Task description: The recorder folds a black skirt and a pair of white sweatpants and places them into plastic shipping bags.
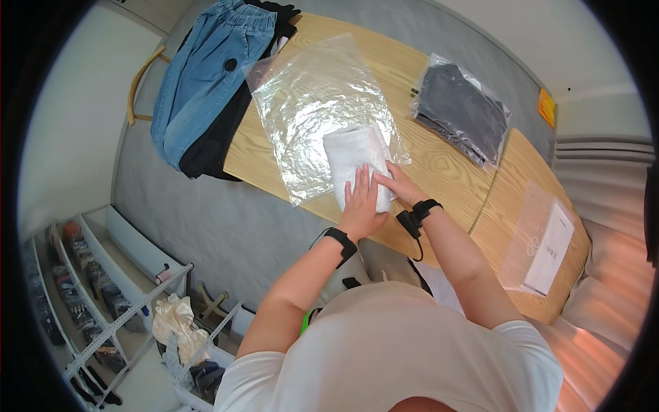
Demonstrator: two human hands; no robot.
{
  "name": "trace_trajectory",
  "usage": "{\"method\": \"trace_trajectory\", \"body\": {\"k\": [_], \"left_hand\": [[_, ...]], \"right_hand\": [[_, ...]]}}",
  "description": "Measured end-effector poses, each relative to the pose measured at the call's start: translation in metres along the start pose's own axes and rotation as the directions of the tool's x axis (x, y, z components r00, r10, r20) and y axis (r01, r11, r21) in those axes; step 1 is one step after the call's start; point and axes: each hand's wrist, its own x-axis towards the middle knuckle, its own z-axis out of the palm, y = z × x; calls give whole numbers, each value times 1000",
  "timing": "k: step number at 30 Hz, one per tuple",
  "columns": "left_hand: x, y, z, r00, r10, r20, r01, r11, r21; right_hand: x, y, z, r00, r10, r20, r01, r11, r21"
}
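A folded light grey piece of cloth (349,145), perhaps a garment, lies near the front edge of the wooden table (439,185). My left hand (362,209) rests flat on top of it with the fingers stretched out. At the cloth's right edge is my right hand (401,187), its thumb on top and its other fingers partly hidden along the side, gripping the edge. Beneath and beyond the cloth, a large clear plastic bag (298,123) is spread out flat. Both wrists wear black bands.
Blue jeans (209,82) and black clothing hang over the table's left end. A dark garment in clear plastic (460,106) lies at the far right. Nearer on the right is a white packet in a clear sleeve (549,240). Shelving (113,329) stands at lower left.
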Motion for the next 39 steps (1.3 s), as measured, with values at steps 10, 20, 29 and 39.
{"method": "trace_trajectory", "body": {"k": [10,20,29,39], "left_hand": [[10,-21,2,997,-7,-78,-27,903,-429],[-37,-77,-20,816,-129,-564,-75,943,-324],[-40,-128,-34,975,27,-219,7,988,152],[-21,-153,-31,985,-62,-160,49,995,-82]], "right_hand": [[8,-20,0,973,178,144,-203,961,185],[-7,-27,12,968,18,-250,-47,993,-110],[-122,-35,-48,889,150,-432,-85,983,165],[-162,-21,-47,818,271,-508,-153,953,261]]}}
